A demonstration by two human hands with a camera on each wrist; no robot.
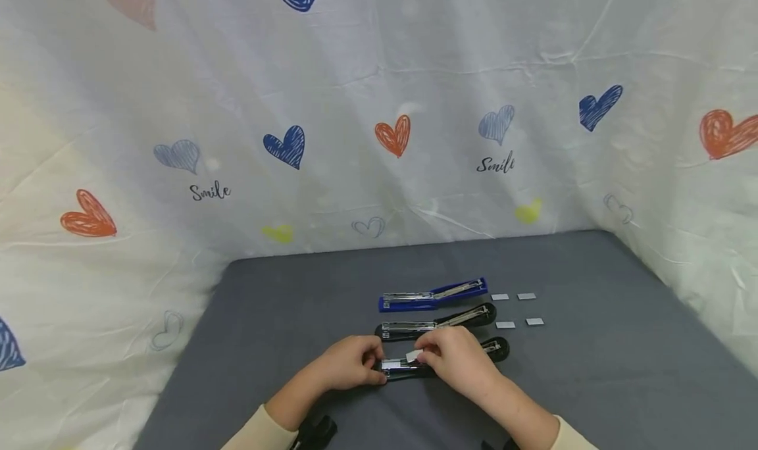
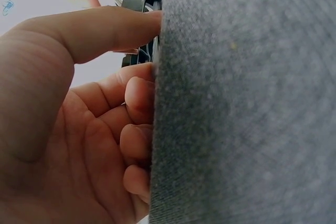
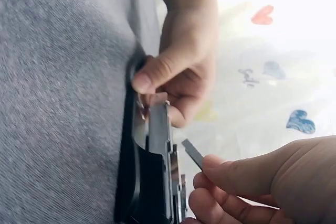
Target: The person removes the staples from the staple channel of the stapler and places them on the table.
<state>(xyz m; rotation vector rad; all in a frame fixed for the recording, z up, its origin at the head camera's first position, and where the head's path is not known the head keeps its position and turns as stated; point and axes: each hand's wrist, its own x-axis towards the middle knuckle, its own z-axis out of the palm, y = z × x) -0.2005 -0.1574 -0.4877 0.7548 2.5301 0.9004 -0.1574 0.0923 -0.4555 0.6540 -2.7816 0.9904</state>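
Note:
A black stapler (image 1: pixel 500 349), swung open with its metal staple channel showing, lies nearest to me on the table. My left hand (image 1: pixel 348 364) grips its left end, thumb on the near side and fingers on the far side. My right hand (image 1: pixel 458 358) pinches a short strip of staples (image 1: pixel 414 356) between thumb and fingertips. In the right wrist view, the strip (image 3: pixel 193 153) is tilted beside the channel of the stapler (image 3: pixel 152 184), apart from it. The left wrist view shows my left thumb (image 2: pixel 115 30) and curled fingers at the stapler, mostly hidden there.
Behind the gripped stapler lie another opened black stapler (image 1: pixel 405 327) and an opened blue stapler (image 1: pixel 408 302). Several staple strips (image 1: pixel 505 325) lie in two rows to their right. A white curtain (image 1: pixel 331 193) printed with hearts surrounds the grey tabletop (image 1: pixel 284 299).

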